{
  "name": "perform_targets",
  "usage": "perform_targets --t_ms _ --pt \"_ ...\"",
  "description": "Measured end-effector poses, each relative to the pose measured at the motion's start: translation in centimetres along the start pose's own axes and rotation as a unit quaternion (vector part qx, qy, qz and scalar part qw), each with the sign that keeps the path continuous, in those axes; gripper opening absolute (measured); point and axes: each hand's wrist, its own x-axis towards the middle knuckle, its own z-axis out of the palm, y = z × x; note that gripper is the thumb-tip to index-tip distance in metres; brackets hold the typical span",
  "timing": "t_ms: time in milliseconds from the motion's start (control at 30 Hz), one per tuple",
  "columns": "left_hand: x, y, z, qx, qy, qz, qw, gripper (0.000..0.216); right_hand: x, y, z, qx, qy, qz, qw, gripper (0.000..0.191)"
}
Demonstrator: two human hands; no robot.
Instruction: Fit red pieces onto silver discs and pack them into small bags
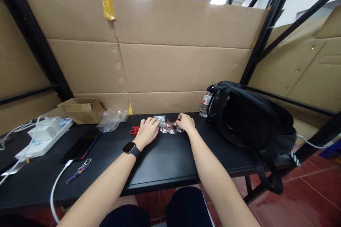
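Observation:
My left hand (pixel 147 130), with a dark watch (pixel 131 148) on its wrist, rests on the tabletop with its fingers stretched forward. Just left of it lies a small heap of red cords (pixel 134 130). A shiny clear packet (pixel 160 118) sits beyond its fingertips. Between my hands stand several small silver domed discs (pixel 172 130) with red loops on top. My right hand (pixel 186 122) is closed, thumb and fingers pinched at a silver disc on the right side of the group; its fingers partly hide that disc.
A black backpack (pixel 250 113) and a water bottle (pixel 205 104) stand on the right. To the left are an open cardboard box (pixel 81 111), crumpled clear plastic (pixel 112 120), a phone (pixel 81 144), a keychain (pixel 79 172) and a white power strip (pixel 46 138). A cardboard wall (pixel 160 67) closes the back.

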Motion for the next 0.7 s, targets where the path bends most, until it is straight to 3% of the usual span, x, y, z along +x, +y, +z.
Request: perform_targets --t_ms 100,233,500,700 --pt "0.3 1.2 0.2 0.022 -0.012 0.067 0.997 0.039 0.0 -0.3 0.2 -0.002 -0.007 -0.016 1.0 0.028" --pt "0.9 2.0 0.7 0.032 -0.035 0.107 0.993 0.03 0.0 -0.5 0.3 -0.009 -0.021 -0.03 0.999 0.016" --pt "1.1 1.5 0.5 0.069 -0.027 0.081 0.994 0.026 -0.4 -1.2 -0.2 -0.014 -0.009 -0.045 0.999 0.016" --pt "1.0 1.5 0.2 0.039 -0.02 0.067 0.997 0.017 -0.8 -2.0 -0.7 0.007 0.006 -0.072 0.997 0.015"
